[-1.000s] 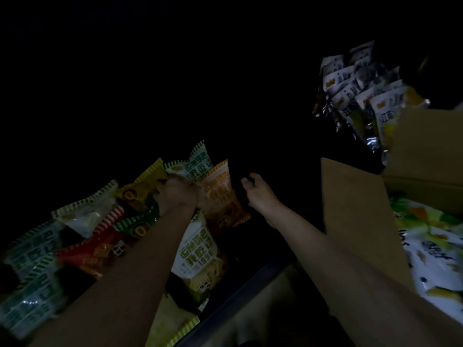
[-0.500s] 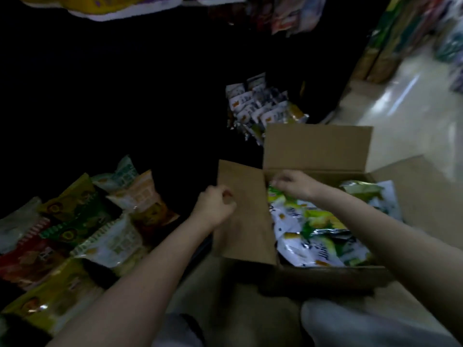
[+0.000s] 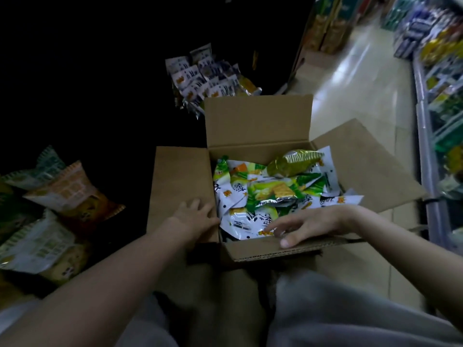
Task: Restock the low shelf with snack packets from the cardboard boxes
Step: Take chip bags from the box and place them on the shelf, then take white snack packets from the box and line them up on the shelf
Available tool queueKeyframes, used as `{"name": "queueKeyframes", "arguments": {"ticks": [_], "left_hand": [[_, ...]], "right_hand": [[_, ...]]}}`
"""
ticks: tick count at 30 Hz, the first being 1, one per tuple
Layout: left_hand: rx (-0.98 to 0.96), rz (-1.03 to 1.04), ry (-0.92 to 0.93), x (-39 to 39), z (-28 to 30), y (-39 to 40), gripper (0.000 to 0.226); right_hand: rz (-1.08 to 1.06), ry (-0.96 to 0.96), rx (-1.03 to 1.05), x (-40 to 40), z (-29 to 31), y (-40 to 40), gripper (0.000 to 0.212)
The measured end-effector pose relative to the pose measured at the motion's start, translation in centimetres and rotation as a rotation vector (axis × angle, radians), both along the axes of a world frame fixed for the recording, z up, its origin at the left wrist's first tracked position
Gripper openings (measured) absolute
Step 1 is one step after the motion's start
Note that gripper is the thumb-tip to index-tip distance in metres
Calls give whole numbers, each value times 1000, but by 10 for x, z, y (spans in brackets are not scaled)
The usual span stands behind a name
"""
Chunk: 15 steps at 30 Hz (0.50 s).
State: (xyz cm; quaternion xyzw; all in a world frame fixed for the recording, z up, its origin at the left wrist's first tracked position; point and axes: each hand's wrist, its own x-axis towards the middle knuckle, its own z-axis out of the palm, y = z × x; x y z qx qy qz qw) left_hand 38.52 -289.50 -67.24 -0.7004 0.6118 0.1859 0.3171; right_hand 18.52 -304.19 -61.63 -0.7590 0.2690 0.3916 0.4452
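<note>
Head view: a person crouches over an open cardboard box [image 3: 258, 128] on a shop-aisle floor [image 3: 350, 78], grey-trousered knees in the foreground. The left hand [image 3: 194, 215] lies flat, fingers straight, on the box's left flap [image 3: 180, 176], pressing it outward. The right hand [image 3: 310, 225] reaches across the near rim with fingers spread and relaxed, fingertips [image 3: 271, 227] touching a white-and-green snack packet [image 3: 244, 221] at the front of the pile, thumb resting on the corrugated near flap [image 3: 275, 249]; it grips nothing yet. The box is still well filled with green, white and gold packets, a gold one [image 3: 293, 162] lying on top at the back. The low shelf [image 3: 130, 126] sits in deep shadow to the left, with orange and green-striped packets [image 3: 67, 194] already lying near its front and a cluster of small white-and-blue packets [image 3: 203, 73] further along.

The step in hand appears to be picking the next packet. Done well, it likely means keeping the left flap pinned so the opening stays wide, curling the right fingers round the packet's crimped edge or its body rather than pinching the slick foil face, and lifting clear of the near flap before swinging left. The packets look puffed and slippery, so a gentle hold should avoid crushing the contents. The shelf is dark, so placing may have to go partly by feel.
</note>
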Motion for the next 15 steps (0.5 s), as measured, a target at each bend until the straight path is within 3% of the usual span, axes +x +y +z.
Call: {"name": "queueKeyframes", "arguments": {"ticks": [3, 5, 7, 10, 12, 15], "left_hand": [[-62, -39, -59, 12, 6, -5, 79], [-230, -4, -105, 25, 14, -16, 58], [-427, 86, -109, 39, 17, -34, 44], [-534, 337, 140, 54, 4, -62, 42], [-476, 401, 360, 56, -8, -71, 58], [-509, 453, 466, 56, -21, -76, 67]], "right_hand": [[159, 83, -49, 12, 5, 8, 76], [268, 51, -207, 27, -4, 23, 88], [226, -46, -365, 42, -20, 44, 97], [72, -148, -538, 64, -51, 70, 100], [67, -154, -659, 79, -70, 76, 100], [-67, -140, -780, 96, -87, 61, 98]]}}
